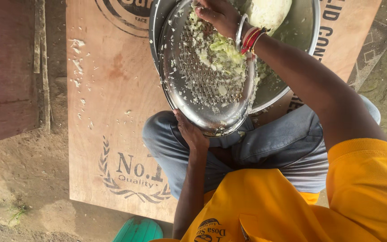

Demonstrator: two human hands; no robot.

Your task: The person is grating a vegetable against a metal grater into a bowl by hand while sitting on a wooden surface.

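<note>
A round steel grater with a perforated face leans tilted in a large steel bowl, over my lap. Pale green cabbage shreds cling to its holes. My left hand grips the grater's lower rim from underneath. My right hand, with bangles at the wrist, lies with curled fingers on the top of the grater among the shreds. I cannot see whether it holds anything. A whitish chunk of cabbage lies in the bowl just beyond that wrist.
The bowl stands on a plywood board laid on the dirt ground, with cabbage bits scattered on its left part. A dark wooden plank lies at the left, a green object at the bottom edge.
</note>
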